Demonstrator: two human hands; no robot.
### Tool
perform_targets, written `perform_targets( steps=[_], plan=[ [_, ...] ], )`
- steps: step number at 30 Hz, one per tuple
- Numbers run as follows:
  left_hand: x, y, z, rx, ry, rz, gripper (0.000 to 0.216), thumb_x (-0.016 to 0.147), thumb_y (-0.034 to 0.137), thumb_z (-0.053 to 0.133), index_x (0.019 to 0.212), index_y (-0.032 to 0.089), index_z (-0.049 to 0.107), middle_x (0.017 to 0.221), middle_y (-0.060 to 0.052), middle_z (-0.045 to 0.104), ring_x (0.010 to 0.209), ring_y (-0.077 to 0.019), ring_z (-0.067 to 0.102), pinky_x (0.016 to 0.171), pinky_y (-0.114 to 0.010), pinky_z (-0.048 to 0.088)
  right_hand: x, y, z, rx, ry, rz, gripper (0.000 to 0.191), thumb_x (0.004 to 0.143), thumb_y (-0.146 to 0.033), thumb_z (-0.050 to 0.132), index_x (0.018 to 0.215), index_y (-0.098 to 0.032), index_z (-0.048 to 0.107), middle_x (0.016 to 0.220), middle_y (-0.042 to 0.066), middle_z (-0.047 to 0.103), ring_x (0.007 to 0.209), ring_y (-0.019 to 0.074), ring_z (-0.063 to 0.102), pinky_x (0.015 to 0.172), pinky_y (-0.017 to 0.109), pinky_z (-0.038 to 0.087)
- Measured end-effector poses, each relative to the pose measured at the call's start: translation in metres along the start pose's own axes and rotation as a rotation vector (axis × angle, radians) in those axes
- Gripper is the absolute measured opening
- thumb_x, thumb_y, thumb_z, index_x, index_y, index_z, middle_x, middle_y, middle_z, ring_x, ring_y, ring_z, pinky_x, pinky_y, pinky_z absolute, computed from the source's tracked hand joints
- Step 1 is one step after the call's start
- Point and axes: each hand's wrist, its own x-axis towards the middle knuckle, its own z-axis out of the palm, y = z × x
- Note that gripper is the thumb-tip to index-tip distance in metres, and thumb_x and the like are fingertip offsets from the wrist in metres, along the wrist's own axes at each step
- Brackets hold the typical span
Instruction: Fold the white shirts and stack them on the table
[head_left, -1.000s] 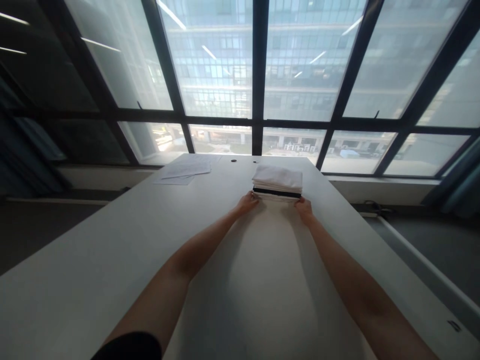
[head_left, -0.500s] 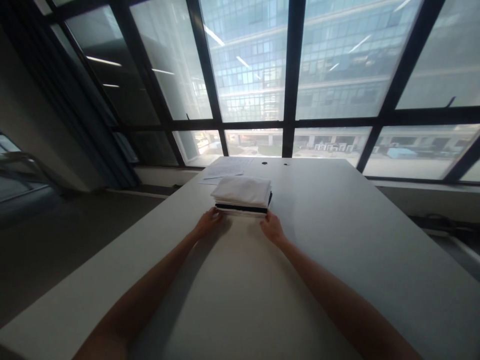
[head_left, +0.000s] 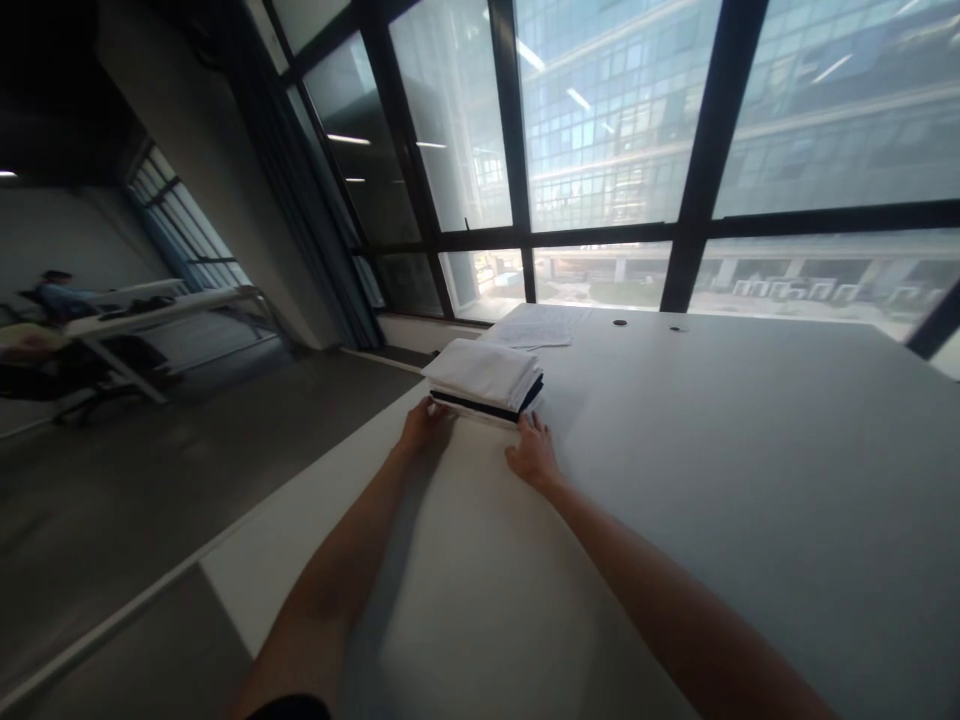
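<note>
A stack of folded cloths (head_left: 486,379), mostly white with one dark layer near the bottom, lies on the white table (head_left: 735,470) close to its left edge. My left hand (head_left: 421,424) touches the stack's near left corner, fingers curled against it. My right hand (head_left: 532,452) rests flat on the table at the stack's near right corner, fingers stretched toward it. Both forearms reach out from the bottom of the view.
Sheets of paper (head_left: 538,329) lie at the table's far end by the windows. Two small dark holes (head_left: 619,323) sit in the tabletop near them. At the far left, a person (head_left: 56,292) sits at another desk (head_left: 161,305). Dark floor lies left of the table.
The stack has slid leftward across the table with both hands at its near corners. The view has swung left, bringing the room's left side and another desk into sight.
</note>
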Motion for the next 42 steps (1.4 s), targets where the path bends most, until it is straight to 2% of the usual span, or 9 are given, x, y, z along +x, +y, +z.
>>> perform_targets(
  steps=[4,13,17,20,24,28,32,37,42],
  plan=[
    [0.022,-0.019,-0.005,0.096,0.025,-0.100,0.043,0.097,0.042,0.053,0.126,0.012,0.061,0.127,-0.019,0.069,0.117,-0.0331,0.065,0.096,-0.040,0.048,0.023,-0.008,0.014,-0.135,-0.150,-0.050,0.087,0.085,-0.029,0.060,0.162,-0.011,0.023,0.166,0.018,0.029,0.156,0.0332,0.012,0.122,0.062,0.004],
    [0.031,-0.019,0.001,0.184,0.099,-0.185,0.051,0.097,0.052,0.052,0.135,0.016,0.055,0.132,-0.021,0.064,0.124,-0.0361,0.060,0.098,-0.046,0.048,0.030,-0.012,0.016,-0.185,-0.201,-0.123,0.083,0.094,-0.038,0.051,0.164,-0.013,0.015,0.167,0.017,0.027,0.155,0.0334,0.019,0.121,0.060,0.003],
    [0.024,-0.004,-0.010,0.186,0.257,-0.107,0.081,0.095,0.039,0.057,0.158,0.006,0.019,0.159,-0.028,0.034,0.149,-0.0350,0.033,0.114,-0.046,0.036,0.027,-0.012,0.012,-0.158,-0.150,-0.089,0.084,0.093,-0.035,0.053,0.161,-0.003,0.017,0.162,0.023,0.035,0.152,0.0295,0.028,0.123,0.051,0.009],
    [0.021,0.022,-0.023,0.259,0.294,0.150,0.098,0.087,0.037,0.067,0.163,0.014,0.010,0.169,-0.021,0.015,0.157,-0.0354,0.009,0.124,-0.050,0.019,0.027,-0.010,0.011,-0.155,-0.142,-0.093,0.071,0.093,-0.031,0.053,0.157,-0.007,0.032,0.159,0.021,0.041,0.150,0.0276,0.033,0.123,0.048,0.011],
    [0.020,0.063,-0.027,0.383,0.097,0.448,0.086,0.084,0.035,0.071,0.159,0.026,0.031,0.166,-0.013,0.031,0.155,-0.0382,0.017,0.124,-0.057,0.012,0.027,-0.009,0.011,-0.144,-0.095,-0.113,0.052,0.093,-0.025,0.051,0.144,-0.015,0.051,0.152,0.016,0.051,0.145,0.0253,0.039,0.122,0.047,0.014],
    [0.016,0.079,-0.020,0.364,0.107,0.375,0.050,0.089,0.022,0.057,0.138,0.016,0.057,0.139,-0.018,0.061,0.133,-0.0330,0.052,0.116,-0.045,0.035,0.030,-0.006,0.012,-0.094,-0.040,-0.072,0.050,0.090,-0.022,0.051,0.139,-0.014,0.056,0.139,0.016,0.063,0.133,0.0259,0.053,0.121,0.044,0.021],
    [0.007,0.062,-0.027,0.465,0.103,0.281,0.032,0.091,0.015,0.048,0.117,0.017,0.067,0.113,-0.016,0.072,0.113,-0.0306,0.065,0.098,-0.038,0.048,0.036,-0.001,0.011,0.037,0.031,0.031,0.056,0.088,-0.022,0.053,0.144,-0.014,0.055,0.137,0.014,0.065,0.127,0.0264,0.059,0.112,0.038,0.037],
    [-0.020,0.028,-0.049,0.551,-0.258,0.309,0.024,0.090,0.026,0.057,0.106,0.024,0.074,0.099,-0.012,0.077,0.101,-0.0323,0.072,0.088,-0.035,0.050,0.043,0.006,0.015,0.248,0.158,0.085,0.055,0.087,-0.022,0.055,0.141,-0.014,0.057,0.141,0.013,0.063,0.129,0.0236,0.058,0.110,0.033,0.042],
    [-0.052,0.005,-0.091,0.351,-0.439,0.216,0.025,0.079,0.042,0.065,0.097,0.029,0.077,0.097,-0.007,0.079,0.104,-0.0338,0.070,0.088,-0.037,0.053,0.054,0.013,0.012,0.390,0.210,0.239,0.051,0.090,-0.024,0.049,0.139,-0.014,0.060,0.135,0.015,0.066,0.115,0.0230,0.065,0.104,0.035,0.046]
  ],
)
